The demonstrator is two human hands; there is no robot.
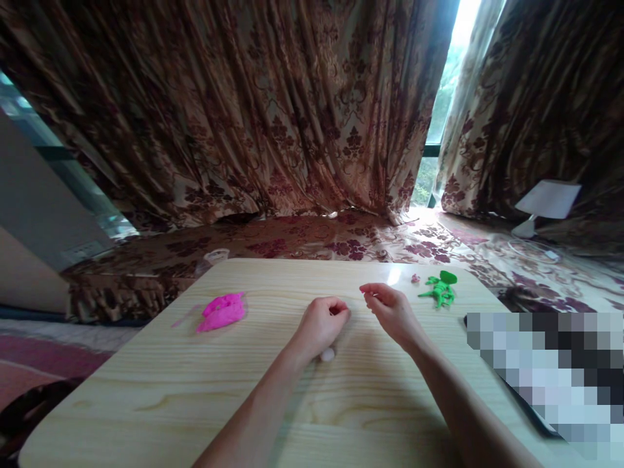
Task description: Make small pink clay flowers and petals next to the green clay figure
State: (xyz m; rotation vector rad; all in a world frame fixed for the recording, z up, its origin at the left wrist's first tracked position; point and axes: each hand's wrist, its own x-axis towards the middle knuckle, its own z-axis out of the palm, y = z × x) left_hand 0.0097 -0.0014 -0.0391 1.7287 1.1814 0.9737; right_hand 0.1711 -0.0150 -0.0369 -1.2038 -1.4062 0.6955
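Two bare hands showed in the head view — the left hand and the right hand — well apart over the pale table. Both had bent fingers, but whether they held anything was too hard to tell. A small white lump sat by the left wrist. A big pink lump lay on the left, and a green figure on the right. A see-through tub stood behind the table, its inside too blurry to see.
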